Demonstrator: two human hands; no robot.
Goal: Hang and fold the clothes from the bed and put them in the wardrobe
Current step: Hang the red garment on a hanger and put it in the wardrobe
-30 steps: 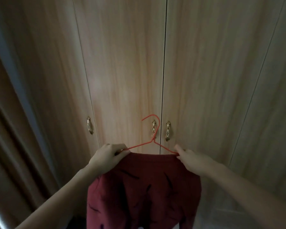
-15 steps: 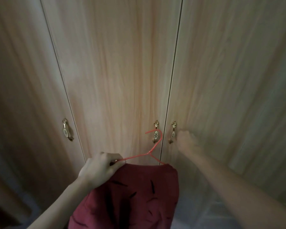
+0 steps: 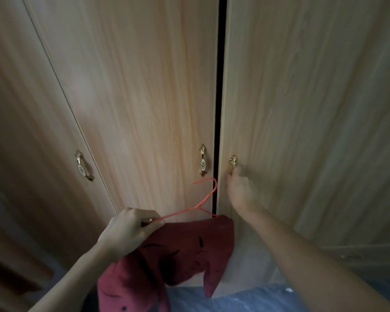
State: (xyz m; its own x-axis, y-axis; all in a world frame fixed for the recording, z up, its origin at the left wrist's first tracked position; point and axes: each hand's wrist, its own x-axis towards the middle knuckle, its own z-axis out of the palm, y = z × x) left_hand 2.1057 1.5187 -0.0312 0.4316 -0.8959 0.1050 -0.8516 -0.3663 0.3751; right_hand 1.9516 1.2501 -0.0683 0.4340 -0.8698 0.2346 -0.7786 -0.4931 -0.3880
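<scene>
Home bedroom, at a wardrobe: tall light wood-grain wardrobe doors [image 3: 144, 97] fill the view, ornate brass handles [image 3: 202, 160] near 6 o'clock, a dark red garment [image 3: 185, 248] on a red wire hanger [image 3: 203, 199] at 6 o'clock.

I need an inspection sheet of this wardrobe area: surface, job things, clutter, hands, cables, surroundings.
Surface: wooden wardrobe doors; right door slightly ajar, dark gap.
Job's things: red garment on red hanger.
Clutter: nothing seen.
Hands: left hand grips the hanger's end; right hand holds the right door's handle.
Cables: nothing seen.
Surroundings: two more handles; bluish floor below.
</scene>
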